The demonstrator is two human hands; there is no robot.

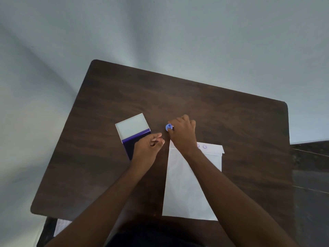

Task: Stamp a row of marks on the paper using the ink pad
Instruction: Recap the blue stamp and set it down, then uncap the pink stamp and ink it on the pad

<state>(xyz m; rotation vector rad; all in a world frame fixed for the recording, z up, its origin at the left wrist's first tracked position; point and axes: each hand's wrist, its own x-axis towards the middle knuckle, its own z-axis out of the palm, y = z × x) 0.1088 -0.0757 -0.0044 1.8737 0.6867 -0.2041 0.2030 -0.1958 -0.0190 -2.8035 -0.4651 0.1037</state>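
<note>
Head view, single frame. Dark wood-grain counter (213, 113) with rounded corners, seen from above against a pale wall.

Ink pad (132, 134): lies on the counter at about 9 o'clock from frame centre. Case open; white lid flipped toward 12 o'clock, dark purple pad surface toward 6 o'clock. The near corner of the pad is covered by the left hand.

Paper (190, 184): white sheet flat on the counter at about 5 o'clock from the ink pad, well apart from it. Top edge folded over as a narrow strip. Stamped marks (205, 146) on that strip: one small purple smiley fully visible, a second partly hidden under the right wrist just to its 9 o'clock. Any further marks to the left cannot be seen.

Stamp (169, 127): small, round, blue. Sits beyond the top edge of the paper, at 12 o'clock from its top left corner, between the ink pad and the right hand. Whether it touches the counter cannot be told.

Right hand (183, 132): grip closed on the stamp, fingertips pinching it at the hand's 9 o'clock side; forearm crosses the paper.

Left hand (147, 147): over the near corner of the ink pad, fingers loosely curled, nothing seen in its grip.
</note>
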